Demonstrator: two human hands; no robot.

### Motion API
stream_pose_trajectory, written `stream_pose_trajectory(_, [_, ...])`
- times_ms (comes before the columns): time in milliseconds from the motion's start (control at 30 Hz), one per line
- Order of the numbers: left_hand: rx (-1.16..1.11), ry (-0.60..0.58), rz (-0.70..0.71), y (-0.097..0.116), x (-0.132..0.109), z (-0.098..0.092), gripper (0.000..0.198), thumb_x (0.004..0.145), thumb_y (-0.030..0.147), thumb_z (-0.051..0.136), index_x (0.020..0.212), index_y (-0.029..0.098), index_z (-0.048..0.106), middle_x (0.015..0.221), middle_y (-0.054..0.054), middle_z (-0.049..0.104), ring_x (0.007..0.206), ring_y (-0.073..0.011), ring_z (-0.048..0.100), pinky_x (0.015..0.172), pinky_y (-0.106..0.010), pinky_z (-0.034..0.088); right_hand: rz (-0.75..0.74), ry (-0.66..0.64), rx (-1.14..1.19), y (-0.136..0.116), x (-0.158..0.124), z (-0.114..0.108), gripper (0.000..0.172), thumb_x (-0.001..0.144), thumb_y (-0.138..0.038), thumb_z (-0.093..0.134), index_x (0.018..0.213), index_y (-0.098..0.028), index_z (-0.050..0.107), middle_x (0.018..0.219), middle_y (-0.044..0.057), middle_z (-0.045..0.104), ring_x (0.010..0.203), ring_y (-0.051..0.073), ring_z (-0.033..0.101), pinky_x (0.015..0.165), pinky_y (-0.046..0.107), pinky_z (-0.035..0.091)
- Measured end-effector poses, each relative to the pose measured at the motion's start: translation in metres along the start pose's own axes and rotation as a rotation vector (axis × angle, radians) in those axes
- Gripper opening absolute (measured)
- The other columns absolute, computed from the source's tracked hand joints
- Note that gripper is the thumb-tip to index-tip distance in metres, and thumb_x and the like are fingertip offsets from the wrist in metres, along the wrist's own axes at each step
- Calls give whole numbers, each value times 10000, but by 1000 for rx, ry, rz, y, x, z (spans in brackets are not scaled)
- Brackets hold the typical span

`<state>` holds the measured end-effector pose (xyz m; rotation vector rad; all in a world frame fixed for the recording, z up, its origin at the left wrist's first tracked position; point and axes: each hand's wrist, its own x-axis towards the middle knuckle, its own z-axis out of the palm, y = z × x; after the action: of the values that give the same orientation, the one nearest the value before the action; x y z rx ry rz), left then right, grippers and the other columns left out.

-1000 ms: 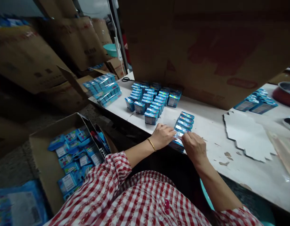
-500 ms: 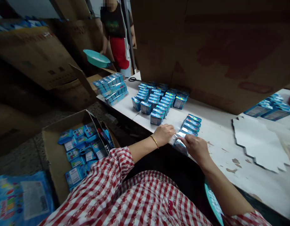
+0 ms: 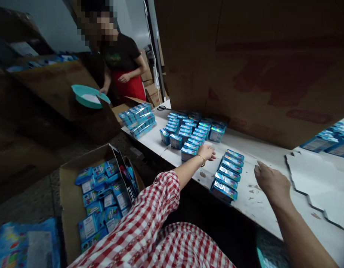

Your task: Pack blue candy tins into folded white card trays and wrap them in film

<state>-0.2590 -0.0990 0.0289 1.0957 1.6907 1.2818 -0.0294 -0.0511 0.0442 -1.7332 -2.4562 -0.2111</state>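
Beside the front of the grouped blue packs [image 3: 189, 152], my left hand [image 3: 207, 152] reaches over the table with its fingers apart, and nothing shows in it. My right hand [image 3: 272, 182] hovers over the table to the right, its fingers curled closed; what they hold, if anything, is hidden. Between the two hands stands a row of several blue packs [image 3: 227, 175] with shiny tops, lined up at the table's front edge. Neither hand touches this row.
Film-wrapped blue packs [image 3: 138, 119] sit at the table's left end, near black scissors [image 3: 162, 108]. A large carton [image 3: 244, 74] stands behind. White card [image 3: 322, 178] lies right. At lower left is an open box [image 3: 67, 208] of blue packets. A person [image 3: 121, 63] holds a turquoise basin [image 3: 86, 102].
Both hands have left the row of packs: the left moved up towards the grouped packs, the right moved away to the right. The person with the basin has shifted left in view.
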Motion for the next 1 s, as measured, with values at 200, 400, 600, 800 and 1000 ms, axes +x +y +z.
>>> stream_pose_trajectory(200, [-551, -41, -7, 72, 37, 27, 512, 858, 172, 464, 1348, 183, 315, 1225, -142, 558, 964, -164, 629, 517, -155, 485, 134, 662, 572, 3, 49, -49, 479, 813, -288, 466, 1272, -162, 525, 751, 105, 675, 678, 235, 629, 581, 342, 460])
stream_pose_trajectory(400, [-985, -199, 148, 86, 52, 32, 556, 783, 170, 618, 1293, 214, 403, 1176, -83, 596, 1006, -172, 610, 695, -198, 522, 301, 919, 1367, -14, 74, -59, 571, 734, -252, 554, 1280, -137, 432, 852, 57, 678, 362, 49, 414, 324, 196, 311])
stream_pose_trajectory(600, [-769, 32, -139, -15, 108, 59, 149, 890, 203, 457, 931, 116, 571, 937, -73, 650, 826, -59, 622, 801, -175, 477, 730, 222, 1786, -24, 115, 59, 134, 667, -226, 620, 709, -170, 507, 620, -30, 631, 387, 42, 506, 358, 143, 379])
stream_pose_trajectory(800, [-333, 118, -207, -82, 104, 83, 201, 878, 244, 463, 878, 111, 614, 962, -119, 667, 884, -147, 635, 827, -265, 485, 690, 84, 1553, -20, 93, 128, 156, 724, -318, 576, 712, -180, 506, 646, 5, 644, 560, 105, 595, 561, 222, 474])
stream_pose_trajectory(1000, [-8, 146, -47, -95, 76, 90, 262, 848, 199, 475, 1036, 123, 642, 1120, -120, 645, 1083, -209, 578, 979, -308, 400, 540, 204, 1015, -35, 48, 144, 320, 797, -470, 397, 768, -198, 561, 785, 20, 659, 698, 148, 567, 657, 255, 414])
